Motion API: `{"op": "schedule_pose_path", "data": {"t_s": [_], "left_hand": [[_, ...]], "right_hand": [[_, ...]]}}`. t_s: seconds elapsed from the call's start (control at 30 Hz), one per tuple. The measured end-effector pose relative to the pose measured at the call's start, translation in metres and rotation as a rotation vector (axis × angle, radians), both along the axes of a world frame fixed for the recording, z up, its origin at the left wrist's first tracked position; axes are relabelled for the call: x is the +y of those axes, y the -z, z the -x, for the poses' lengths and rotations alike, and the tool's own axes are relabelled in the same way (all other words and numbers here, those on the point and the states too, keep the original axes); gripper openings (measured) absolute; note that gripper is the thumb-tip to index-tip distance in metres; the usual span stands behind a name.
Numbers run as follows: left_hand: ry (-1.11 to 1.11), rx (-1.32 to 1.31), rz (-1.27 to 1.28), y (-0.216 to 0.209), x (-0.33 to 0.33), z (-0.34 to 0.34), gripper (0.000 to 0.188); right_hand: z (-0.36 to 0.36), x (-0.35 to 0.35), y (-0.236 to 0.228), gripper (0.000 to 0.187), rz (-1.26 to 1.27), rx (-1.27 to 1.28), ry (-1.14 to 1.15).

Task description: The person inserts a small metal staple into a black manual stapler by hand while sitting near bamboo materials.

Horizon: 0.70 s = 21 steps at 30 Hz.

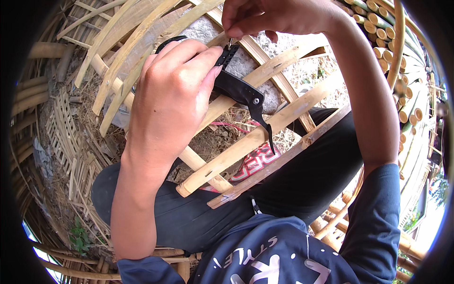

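Note:
My left hand [170, 90] is wrapped round a black hand tool [236, 90] with a screw pivot and a thin, curved lever that hangs down to the right. Its far part is hidden under my fingers. At the tool's upper end, my right hand [279, 16] is closed in a pinch. A small metallic piece shows just below those fingertips, too small to name. Beneath the tool, across my lap, lies a bamboo slat frame [253, 144] of crossed strips.
More curved bamboo slats [111, 57] spread out at the upper left, beside woven bamboo strips [64, 132]. Cut bamboo poles [378, 21] are stacked at the right. A grey stone block [241, 61] and dry straw lie under the frame. A red and white printed item [255, 163] sits between my legs.

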State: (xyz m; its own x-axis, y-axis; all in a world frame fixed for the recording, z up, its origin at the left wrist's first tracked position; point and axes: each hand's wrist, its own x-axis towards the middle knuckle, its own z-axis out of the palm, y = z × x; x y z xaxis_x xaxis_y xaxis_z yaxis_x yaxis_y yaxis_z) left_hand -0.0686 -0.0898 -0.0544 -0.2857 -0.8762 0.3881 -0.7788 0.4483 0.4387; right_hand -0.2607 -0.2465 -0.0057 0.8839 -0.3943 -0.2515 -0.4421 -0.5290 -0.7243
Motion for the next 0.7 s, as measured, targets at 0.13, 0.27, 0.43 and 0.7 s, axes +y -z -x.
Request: {"op": "schedule_pose_path", "data": {"t_s": [0.13,0.27,0.43,0.7], "left_hand": [[0.024,0.006,0.006,0.0,-0.001,-0.002,0.023],[0.023,0.009,0.021,0.0,-0.001,-0.003,0.022],[0.039,0.038,0.022,0.0,-0.001,-0.004,0.02],[0.03,0.038,0.037,0.0,0.001,-0.004,0.021]], "right_hand": [[0.009,0.005,0.008,0.013,-0.018,-0.035,0.079],[0.008,0.018,0.019,0.014,-0.015,-0.071,0.237],[0.015,0.031,0.025,0.014,0.09,-0.062,0.269],[0.021,0.064,0.045,0.011,0.11,-0.263,0.482]]}}
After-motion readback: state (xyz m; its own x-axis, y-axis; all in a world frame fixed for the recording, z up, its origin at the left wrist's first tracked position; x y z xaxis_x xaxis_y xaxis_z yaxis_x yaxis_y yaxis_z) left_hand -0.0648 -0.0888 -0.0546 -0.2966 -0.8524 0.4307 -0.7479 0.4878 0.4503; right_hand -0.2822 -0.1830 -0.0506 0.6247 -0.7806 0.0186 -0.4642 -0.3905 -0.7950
